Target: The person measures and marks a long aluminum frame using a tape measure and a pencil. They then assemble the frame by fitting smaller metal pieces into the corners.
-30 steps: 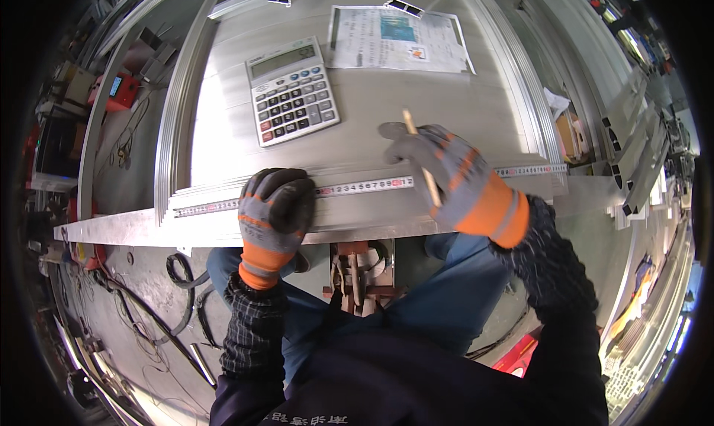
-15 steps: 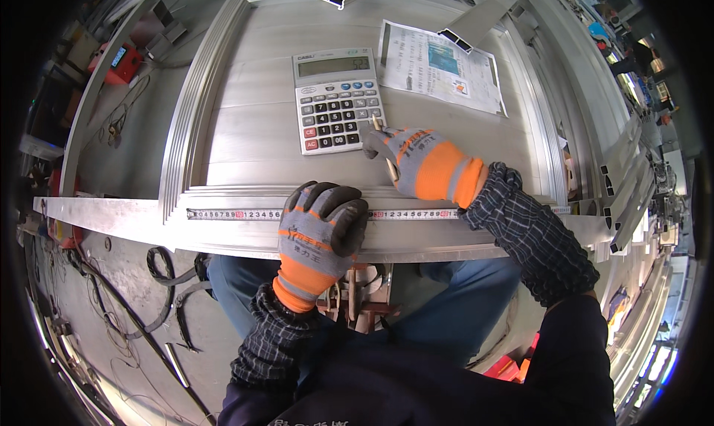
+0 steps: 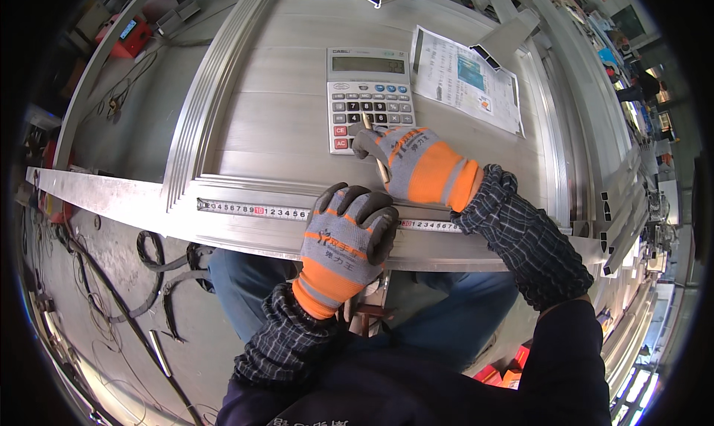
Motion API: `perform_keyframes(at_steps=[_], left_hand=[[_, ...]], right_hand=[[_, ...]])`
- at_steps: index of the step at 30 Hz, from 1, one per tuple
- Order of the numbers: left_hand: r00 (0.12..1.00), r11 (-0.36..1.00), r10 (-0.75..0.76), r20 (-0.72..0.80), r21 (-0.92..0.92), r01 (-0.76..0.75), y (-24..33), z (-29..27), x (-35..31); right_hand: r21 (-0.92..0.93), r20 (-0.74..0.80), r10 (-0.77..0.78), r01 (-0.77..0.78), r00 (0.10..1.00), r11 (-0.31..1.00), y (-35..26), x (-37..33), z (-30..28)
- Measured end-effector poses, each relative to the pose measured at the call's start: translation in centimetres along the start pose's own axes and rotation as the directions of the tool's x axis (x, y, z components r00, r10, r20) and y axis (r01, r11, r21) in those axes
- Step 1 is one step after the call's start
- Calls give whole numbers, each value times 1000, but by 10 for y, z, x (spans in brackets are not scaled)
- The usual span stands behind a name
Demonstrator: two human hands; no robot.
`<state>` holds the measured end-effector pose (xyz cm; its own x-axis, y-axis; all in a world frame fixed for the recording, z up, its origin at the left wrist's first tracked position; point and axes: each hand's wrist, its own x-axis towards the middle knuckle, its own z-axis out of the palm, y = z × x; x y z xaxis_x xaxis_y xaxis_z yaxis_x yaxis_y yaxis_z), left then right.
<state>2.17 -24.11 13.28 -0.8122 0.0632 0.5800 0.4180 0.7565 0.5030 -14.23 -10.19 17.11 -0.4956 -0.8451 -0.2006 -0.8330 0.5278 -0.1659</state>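
Note:
My right hand (image 3: 405, 162), in a grey and orange work glove, is closed around a thin pencil (image 3: 383, 172). The pencil's upper end reaches over the middle keys of a white desktop calculator (image 3: 370, 65), and the gloved fingers cover some lower keys. Below it, my left hand (image 3: 346, 233) wears a matching glove with dark fingertips. Its fingers are bent over an extended tape measure (image 3: 256, 211), pressing on the strip along the near metal rail (image 3: 245, 233). Part of the strip is hidden under that hand.
A printed sheet (image 3: 446, 91) lies right of the calculator on the metal panel (image 3: 275, 106). The hollow end of an aluminium profile (image 3: 485, 56) overlaps the sheet. Stacked profiles stand at the right. A red device (image 3: 125, 36) is at far left, and black hoses (image 3: 160, 270) lie on the floor.
My right hand has moved left across the calculator, bringing the pencil from the right-hand keys to the middle ones. My left hand stays on the tape measure while the view shifts.

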Motion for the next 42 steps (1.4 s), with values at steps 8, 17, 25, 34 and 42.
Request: perform_keyframes(at_steps=[8, 17, 25, 34, 42], left_hand=[[1000, 1000, -18, 17, 6, 17, 2, -5, 2], [1000, 1000, -10, 15, 0, 10, 2, -7, 1], [1000, 1000, 3, 4, -2, -3, 4, -5, 3], [999, 1000, 23, 25, 15, -24, 5, -6, 5], [998, 1000, 9, 61, 10, -9, 9, -6, 5]], right_hand=[[112, -101, 76, -65, 992, 992, 9, -12, -11], [83, -50, 159, -155, 986, 984, 21, -18, -3], [188, -68, 204, -189, 976, 964, 70, -65, 21], [267, -280, 97, -20, 955, 963, 45, -80, 10], [499, -594, 407, -80, 694, 863, 50, -207, -6]])
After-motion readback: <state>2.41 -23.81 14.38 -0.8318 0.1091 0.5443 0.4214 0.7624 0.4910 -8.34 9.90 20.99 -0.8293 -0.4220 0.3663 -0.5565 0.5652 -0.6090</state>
